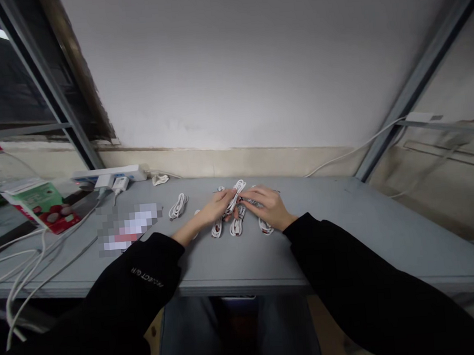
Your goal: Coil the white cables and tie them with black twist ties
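A coiled white cable (240, 186) is gripped near its middle by my left hand (218, 205), whose fingers are closed around it above the table. From the right, the fingertips of my right hand (270, 205) meet the bundle and pinch a thin dark strip (240, 199) that looks like a twist tie; its detail is too small to be sure. Beneath and around my hands lie several more bundled white cables, including one cable bundle (236, 228) in front and another bundle (266, 228) below my right hand, partly hidden. Apart on the left lies a looped white cable (178, 206).
A grey table (348, 234) stands against the wall. On its left are a power strip (132, 172) with plugged-in chargers, a blurred flat object (130, 227), a green and red box (44, 206), a clear bottle (6, 168) and trailing white cords (23, 271). Metal posts rise at both sides.
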`<move>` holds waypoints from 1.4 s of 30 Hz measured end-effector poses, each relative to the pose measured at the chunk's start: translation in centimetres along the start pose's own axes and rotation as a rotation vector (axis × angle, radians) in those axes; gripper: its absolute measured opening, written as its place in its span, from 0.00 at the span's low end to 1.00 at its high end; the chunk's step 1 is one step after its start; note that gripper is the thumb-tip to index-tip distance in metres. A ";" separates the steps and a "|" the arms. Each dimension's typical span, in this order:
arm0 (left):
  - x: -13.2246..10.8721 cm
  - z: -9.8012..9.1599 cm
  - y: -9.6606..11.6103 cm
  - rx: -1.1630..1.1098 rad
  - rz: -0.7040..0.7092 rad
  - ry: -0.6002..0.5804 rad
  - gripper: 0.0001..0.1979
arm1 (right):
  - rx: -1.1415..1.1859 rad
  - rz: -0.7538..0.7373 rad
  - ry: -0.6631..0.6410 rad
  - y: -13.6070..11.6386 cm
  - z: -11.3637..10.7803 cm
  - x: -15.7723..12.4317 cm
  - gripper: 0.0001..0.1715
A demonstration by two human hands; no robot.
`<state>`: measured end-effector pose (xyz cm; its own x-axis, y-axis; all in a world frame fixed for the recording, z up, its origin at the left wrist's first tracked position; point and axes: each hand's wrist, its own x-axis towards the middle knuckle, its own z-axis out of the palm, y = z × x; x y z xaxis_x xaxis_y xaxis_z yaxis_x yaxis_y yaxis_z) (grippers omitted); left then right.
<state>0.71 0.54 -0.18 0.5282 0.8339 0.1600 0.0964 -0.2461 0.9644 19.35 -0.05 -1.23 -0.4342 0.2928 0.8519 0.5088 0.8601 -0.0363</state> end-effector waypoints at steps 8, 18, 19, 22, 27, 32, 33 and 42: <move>-0.3 0.2 1.1 0.255 0.177 0.096 0.23 | 0.046 0.058 0.155 -0.5 0.2 -0.1 0.08; -0.1 -0.1 0.7 0.199 0.110 0.086 0.20 | 0.048 0.212 0.157 -0.7 0.4 -0.1 0.09; -0.1 -0.2 0.7 0.205 0.099 0.087 0.20 | 0.059 0.201 0.149 -0.7 0.4 -0.1 0.10; -0.2 -0.2 0.9 0.205 0.087 0.093 0.21 | 0.093 0.156 0.156 -0.6 0.4 -0.1 0.11; -0.4 -0.1 1.0 0.091 0.031 0.042 0.21 | 0.093 0.137 0.184 -0.6 0.4 -0.1 0.12; -0.3 -0.2 0.9 -0.043 0.015 0.006 0.22 | 0.094 0.131 0.249 -0.5 0.5 -0.1 0.12; -0.3 -0.2 0.8 -0.050 0.020 0.019 0.21 | 0.093 0.146 0.263 -0.5 0.6 -0.1 0.12; -0.3 -0.3 1.1 0.038 0.067 0.193 0.16 | 0.124 0.266 0.201 -0.2 0.7 -0.4 0.18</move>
<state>0.42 0.14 0.90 0.3636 0.8932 0.2645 0.1005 -0.3199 0.9421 18.88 -0.01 -1.92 -0.1379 0.4358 0.8894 0.4845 0.8129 -0.3231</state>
